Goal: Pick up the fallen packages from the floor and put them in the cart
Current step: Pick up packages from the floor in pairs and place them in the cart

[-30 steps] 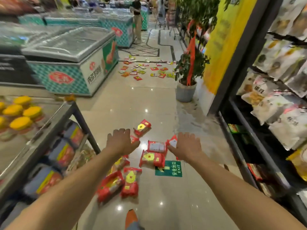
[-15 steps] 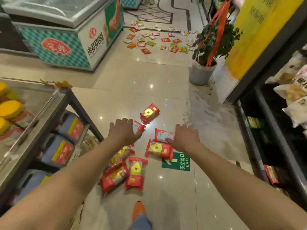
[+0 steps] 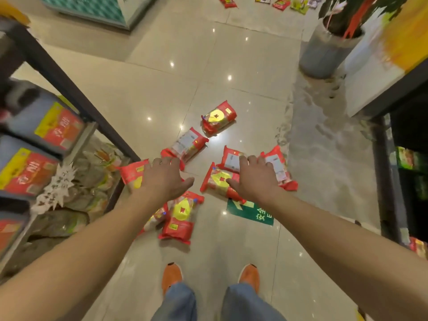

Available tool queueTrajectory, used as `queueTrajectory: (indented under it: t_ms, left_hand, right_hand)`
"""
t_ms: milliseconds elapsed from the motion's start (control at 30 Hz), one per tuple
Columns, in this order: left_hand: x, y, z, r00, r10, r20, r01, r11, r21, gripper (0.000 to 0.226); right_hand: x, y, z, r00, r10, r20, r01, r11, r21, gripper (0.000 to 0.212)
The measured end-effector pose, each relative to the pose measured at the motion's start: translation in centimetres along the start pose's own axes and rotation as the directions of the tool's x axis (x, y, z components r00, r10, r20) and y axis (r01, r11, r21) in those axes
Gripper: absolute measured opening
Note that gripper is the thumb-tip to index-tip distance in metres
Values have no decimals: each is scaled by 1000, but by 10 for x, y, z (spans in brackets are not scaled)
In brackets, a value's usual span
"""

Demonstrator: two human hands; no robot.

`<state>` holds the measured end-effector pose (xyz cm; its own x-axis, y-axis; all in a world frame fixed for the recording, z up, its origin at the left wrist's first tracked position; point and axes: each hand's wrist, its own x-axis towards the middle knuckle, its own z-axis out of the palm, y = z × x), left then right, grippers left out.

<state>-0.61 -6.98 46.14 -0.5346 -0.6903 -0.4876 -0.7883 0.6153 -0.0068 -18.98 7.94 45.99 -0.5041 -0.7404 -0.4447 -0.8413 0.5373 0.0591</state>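
Down over the spill, my left hand [image 3: 162, 179] and right hand [image 3: 254, 179] are both spread, fingers loose, gripping nothing. Both hands reach toward the red packages [image 3: 218, 118]. The left is over one at the foot of the shelf [image 3: 69, 93], the right over a cluster of three. I cannot tell whether either hand touches plastic.

All the packages lie on the floor [image 3: 162, 89], about eight near me. One lies alone farther out, and two are close to my shoes [image 3: 171, 274]. One overlaps the green exit sticker [image 3: 252, 213]. Small packets [image 3: 228, 1] also litter the floor far up the aisle, near the potted plant [image 3: 324, 52].

The cart is not in view.

My read is that the task is at the very start. Nothing is lifted and nothing is shown as placed. The near pile is all left to do, and probably the far scatter too.
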Motion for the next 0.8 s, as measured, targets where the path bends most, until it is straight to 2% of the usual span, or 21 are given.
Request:
queueTrajectory:
  t_ms: [267,433,533,633,800]
  left_hand:
    - [123,-14,187,999,-25,-26,23,999,-43,80]
    - [203,-18,290,998,-31,-49,28,997,-67,76]
    - [247,-16,338,996,-22,-82,16,997,-71,73]
    - [281,-13,377,992,-2,-125,-2,1000,-28,81]
    - [315,-10,424,981,36,-191,-42,999,-31,84]
  right_hand:
    - [123,5,189,998,-6,-65,4,1000,-30,80]
    - [202,-11,318,997,1,-83,-6,998,-55,84]
    - [243,-24,381,993,-39,-111,33,998,-55,81]
    - [280,-35,429,984,-92,-150,81,994,-76,83]
    - [318,-37,485,975,-64,-213,63,998,-13,89]
